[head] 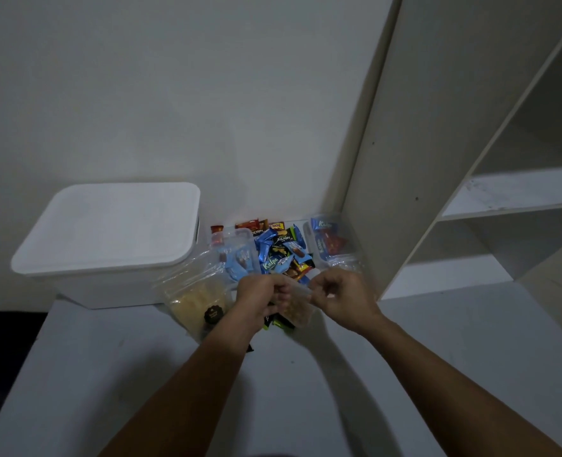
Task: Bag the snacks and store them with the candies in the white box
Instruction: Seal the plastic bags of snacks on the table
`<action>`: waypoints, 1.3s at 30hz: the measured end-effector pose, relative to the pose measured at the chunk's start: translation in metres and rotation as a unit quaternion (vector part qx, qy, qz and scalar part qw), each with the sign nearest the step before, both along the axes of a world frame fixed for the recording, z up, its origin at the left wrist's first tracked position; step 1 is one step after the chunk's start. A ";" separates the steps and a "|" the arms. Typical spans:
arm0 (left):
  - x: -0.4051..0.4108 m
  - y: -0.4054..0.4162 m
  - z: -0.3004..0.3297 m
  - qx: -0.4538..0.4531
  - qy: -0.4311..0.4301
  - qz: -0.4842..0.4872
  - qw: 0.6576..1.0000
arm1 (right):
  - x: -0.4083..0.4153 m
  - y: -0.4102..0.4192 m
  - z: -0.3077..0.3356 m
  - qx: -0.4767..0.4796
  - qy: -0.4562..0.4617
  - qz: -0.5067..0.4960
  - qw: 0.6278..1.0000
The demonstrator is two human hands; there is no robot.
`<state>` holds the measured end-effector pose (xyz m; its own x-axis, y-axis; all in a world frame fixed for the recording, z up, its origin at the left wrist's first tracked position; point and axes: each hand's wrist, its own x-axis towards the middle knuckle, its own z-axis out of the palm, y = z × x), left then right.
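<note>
Both hands were up at the pile. Left hand [262, 296] and right hand [340, 300] each pinched one end of the top edge of a small clear bag [297, 310] with brownish snacks inside, fingers curled on the plastic. Looked like sealing or opening the zip; couldn't tell which.

White box [108, 239] sat at the back left of the bench [306, 374], lid on, nothing going in yet. Just beside it, a bigger clear bag of pale yellow snacks [195, 301] lay flat, already filled; whether it was sealed, unclear.

Loose wrapped candies [281, 250], blue, black and red, were heaped against the wall between the box and the shelf unit [405, 159]. Two clear tubs, one on the left [236, 240] and one on the right [327, 242], held more of them.

My read: bagging partly done, one bag filled, second in hand. Left: finish this bag, open the box, load bags and candies, close it.
</note>
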<state>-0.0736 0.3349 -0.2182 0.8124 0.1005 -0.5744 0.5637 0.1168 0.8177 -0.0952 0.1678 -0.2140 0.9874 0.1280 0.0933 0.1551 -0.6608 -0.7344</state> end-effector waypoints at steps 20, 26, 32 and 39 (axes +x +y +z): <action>-0.009 0.034 -0.030 0.183 -0.148 -0.128 0.963 | 0.025 0.015 0.002 -0.020 0.126 0.097 0.987; -0.024 0.063 -0.048 0.099 -0.113 -0.029 0.988 | 0.038 0.033 0.001 0.027 0.151 0.131 0.980; -0.036 0.085 -0.051 0.045 -0.048 0.041 0.997 | 0.047 0.066 -0.016 -0.071 0.141 0.141 0.977; -0.048 0.117 -0.033 0.066 0.012 -0.033 0.997 | 0.048 0.096 -0.019 -0.075 0.175 0.194 0.962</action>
<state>-0.1215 0.4519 -0.2509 0.8059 0.1221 -0.5794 0.5864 -0.0289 0.8095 -0.0470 0.2640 -0.2335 0.8306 0.4793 -0.2835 0.1721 -0.7052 -0.6879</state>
